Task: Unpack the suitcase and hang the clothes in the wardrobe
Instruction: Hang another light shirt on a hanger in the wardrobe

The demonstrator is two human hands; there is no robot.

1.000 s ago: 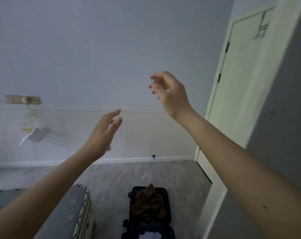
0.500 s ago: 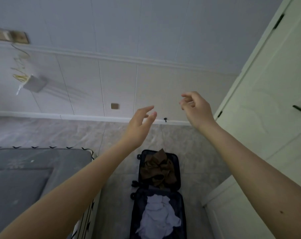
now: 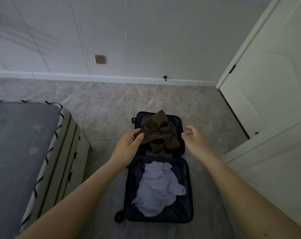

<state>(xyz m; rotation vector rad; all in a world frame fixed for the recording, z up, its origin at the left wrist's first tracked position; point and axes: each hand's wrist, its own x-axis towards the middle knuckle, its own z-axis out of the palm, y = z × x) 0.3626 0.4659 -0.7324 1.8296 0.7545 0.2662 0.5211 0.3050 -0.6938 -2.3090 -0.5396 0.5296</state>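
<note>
The unpacking looks barely under way, as far as this view shows: clothes lie in both halves of the suitcase (image 3: 187, 195), and nothing is in either hand. The suitcase lies open flat on the floor (image 3: 111, 104), between the bed (image 3: 22, 152) and the pale door panels (image 3: 275, 187) that are probably the wardrobe.

The nearer half holds a crumpled light blue garment (image 3: 159, 188), heaped loosely in the middle with dark lining showing around it. The farther half holds a bunched brown garment (image 3: 157, 133) that rises above the rim.

Both hands reach out over that farther half. The left hand (image 3: 127, 147) is spread, fingers straight, its tips at the left edge of the brown garment; whether it touches the cloth I cannot tell. The right hand (image 3: 194, 137) hangs loosely curled and empty beside the suitcase's right wall.

Both garments remain to be lifted out and hung up. The doors appear closed, so no hangers or rail show.
</note>
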